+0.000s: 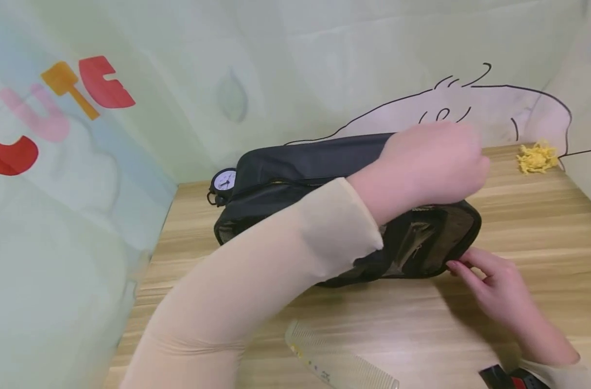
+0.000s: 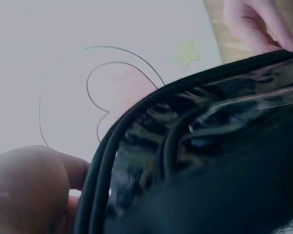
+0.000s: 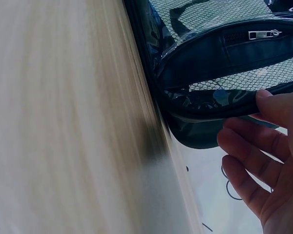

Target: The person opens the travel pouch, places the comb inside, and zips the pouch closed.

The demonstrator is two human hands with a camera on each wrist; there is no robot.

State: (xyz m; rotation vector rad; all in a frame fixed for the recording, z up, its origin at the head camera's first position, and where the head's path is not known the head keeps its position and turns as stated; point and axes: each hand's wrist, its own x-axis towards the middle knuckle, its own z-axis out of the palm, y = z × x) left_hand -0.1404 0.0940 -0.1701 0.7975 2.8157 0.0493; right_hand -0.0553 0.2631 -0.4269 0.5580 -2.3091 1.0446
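A black zipped bag with clear plastic and mesh panels rests on the wooden table. Across its front reaches my left arm, and my left hand is at the bag's upper right side. In the left wrist view, the fingers grip the dark piped rim; their tips are hidden behind it. Low on the right, my right hand pinches the bag's front corner. The right wrist view shows that thumb on the piping, other fingers below, and a silver zip pull on the panel.
A pale comb lies in front of the bag. Behind its left end is a round dial with a black rim. A yellow spiky thing sits at the back right. Printed cloth hangs behind the table.
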